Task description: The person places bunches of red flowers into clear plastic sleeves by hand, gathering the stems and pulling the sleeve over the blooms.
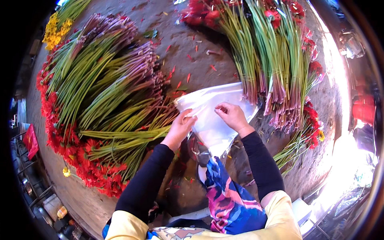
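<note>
A stack of clear plastic flower sleeves (214,96) lies before me, wide at the far end and narrowing toward my body. Over its left edge is my left hand (182,129), fingers bent, with a gap between thumb and forefinger. My right hand (233,117) is above the sleeves' right half, its thumb and forefinger pinched together on what looks like the thin plastic. To the left, a big pile of red gerbera daisies (86,154) lies with stems (116,86) pointing up and right. More bundled gerbera stems (276,64) lie beyond my right hand.
All this rests on a worn brown table (176,42) scattered with red petals. Yellow flowers (56,32) lie at the far left corner. A few loose red flowers (311,120) are at the right edge. Patterned blue and pink cloth (228,196) hangs between my arms.
</note>
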The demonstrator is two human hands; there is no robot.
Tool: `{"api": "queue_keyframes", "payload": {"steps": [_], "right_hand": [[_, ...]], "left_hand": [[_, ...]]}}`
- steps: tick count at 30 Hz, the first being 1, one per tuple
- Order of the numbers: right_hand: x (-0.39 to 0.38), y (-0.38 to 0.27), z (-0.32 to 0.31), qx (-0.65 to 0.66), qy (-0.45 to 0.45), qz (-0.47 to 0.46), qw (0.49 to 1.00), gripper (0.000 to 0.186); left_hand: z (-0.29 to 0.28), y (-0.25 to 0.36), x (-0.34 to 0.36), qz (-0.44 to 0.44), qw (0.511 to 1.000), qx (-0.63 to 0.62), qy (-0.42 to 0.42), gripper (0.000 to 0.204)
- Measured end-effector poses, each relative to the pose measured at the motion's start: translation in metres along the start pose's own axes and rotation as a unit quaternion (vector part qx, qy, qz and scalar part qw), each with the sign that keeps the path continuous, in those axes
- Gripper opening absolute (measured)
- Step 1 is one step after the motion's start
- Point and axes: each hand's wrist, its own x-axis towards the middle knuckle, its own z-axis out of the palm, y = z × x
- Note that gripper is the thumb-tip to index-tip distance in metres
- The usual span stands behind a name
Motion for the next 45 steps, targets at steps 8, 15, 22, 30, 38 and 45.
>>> {"api": "queue_keyframes", "payload": {"steps": [8,15,22,30,38,45], "right_hand": [[-0.026,0.018,0.092,0.016,0.027,-0.035,0.999,0.031],[-0.030,0.031,0.102,0.016,0.042,-0.018,0.999,0.017],[-0.031,-0.037,0.049,0.109,0.073,-0.075,0.988,0.009],[-0.040,-0.136,-0.003,0.067,0.018,-0.219,0.973,0.009],[-0.042,-0.168,0.027,0.221,-0.015,-0.111,0.969,0.012],[-0.060,-0.189,0.046,0.125,-0.145,-0.088,0.977,0.032]], "left_hand": [[-0.029,-0.021,-0.032,-0.013,0.996,-0.077,0.047,0.038],[-0.034,-0.030,-0.052,-0.025,0.995,-0.075,0.055,0.034],[-0.044,-0.035,-0.054,-0.009,0.996,-0.055,0.062,0.034],[-0.019,0.036,-0.089,0.086,0.964,-0.214,-0.129,0.062],[-0.031,0.033,-0.102,0.130,0.976,-0.172,0.031,0.013],[-0.055,0.015,-0.113,0.068,0.976,-0.161,0.130,0.028]]}}
